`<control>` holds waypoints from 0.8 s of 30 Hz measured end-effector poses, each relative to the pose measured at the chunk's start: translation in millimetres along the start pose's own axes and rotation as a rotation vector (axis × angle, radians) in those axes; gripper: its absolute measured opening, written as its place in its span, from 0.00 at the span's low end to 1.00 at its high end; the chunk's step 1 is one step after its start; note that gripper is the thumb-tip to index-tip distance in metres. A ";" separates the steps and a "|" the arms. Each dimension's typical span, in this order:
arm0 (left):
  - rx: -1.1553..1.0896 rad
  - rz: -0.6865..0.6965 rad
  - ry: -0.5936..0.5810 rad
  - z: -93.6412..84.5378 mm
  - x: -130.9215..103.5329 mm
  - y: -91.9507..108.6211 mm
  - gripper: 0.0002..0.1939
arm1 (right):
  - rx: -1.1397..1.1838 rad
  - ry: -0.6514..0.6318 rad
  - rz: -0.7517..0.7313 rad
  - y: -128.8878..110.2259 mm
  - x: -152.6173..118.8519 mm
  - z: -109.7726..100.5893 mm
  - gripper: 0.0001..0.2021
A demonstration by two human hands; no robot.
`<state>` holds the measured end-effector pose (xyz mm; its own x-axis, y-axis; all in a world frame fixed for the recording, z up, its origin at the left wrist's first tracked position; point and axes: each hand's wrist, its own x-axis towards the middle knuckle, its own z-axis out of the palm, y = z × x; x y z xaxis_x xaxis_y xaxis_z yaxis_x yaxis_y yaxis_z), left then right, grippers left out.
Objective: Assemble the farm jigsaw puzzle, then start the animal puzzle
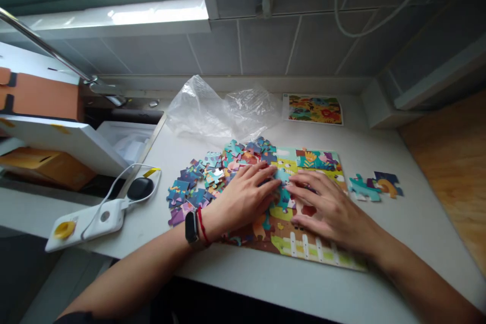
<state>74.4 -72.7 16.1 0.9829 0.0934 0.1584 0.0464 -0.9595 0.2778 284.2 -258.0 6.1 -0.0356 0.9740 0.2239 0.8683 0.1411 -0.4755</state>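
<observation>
My left hand [248, 195] reaches over the loose jigsaw pieces [190, 187], its fingers stretched out and a little apart. Its fingertips meet a light blue jigsaw piece [282, 175] near the middle of the puzzle board [319, 258]; the thumb is mostly hidden. My right hand [324, 207] rests over the board from the right, fingers spread and curved, with fingertips at the same spot. Between its thumb and index finger the printed board shows. Joined pieces with a yellow lion-like figure [311, 158] lie along the board's top edge.
A few joined pieces [374, 186] lie right of the board. Behind it are a crumpled clear plastic bag [224, 111] and a picture card [315, 110]. At left stand a white power strip [91, 223] with a black plug [140, 189], a sink, and boxes [41, 96].
</observation>
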 end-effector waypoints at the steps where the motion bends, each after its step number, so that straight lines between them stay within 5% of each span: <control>1: 0.010 0.005 -0.019 -1.4 -2.2 5.7 0.18 | -0.003 0.000 -0.008 0.9 -0.7 1.7 0.25; 7: 0.128 -0.245 -0.006 -24.5 -22.8 29.6 0.29 | 0.009 0.015 0.008 8.5 0.5 0.8 0.19; 13: 0.215 -0.616 0.266 -40.5 -77.4 -15.9 0.22 | -0.006 -0.005 0.023 9.4 1.0 -0.5 0.19; 17: 0.151 -0.574 0.270 -31.8 -96.1 -34.8 0.16 | -0.015 -0.010 0.032 10.7 -0.6 1.5 0.19; 24: 0.181 -0.436 0.328 -16.2 -107.0 -28.1 0.11 | -0.041 -0.031 0.051 13.2 -1.8 2.8 0.20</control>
<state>-35.0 -51.4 6.7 0.7610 0.5405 0.3589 0.4931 -0.8413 0.2214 294.4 -257.4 -2.9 -0.0059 0.9848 0.1737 0.8891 0.0847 -0.4499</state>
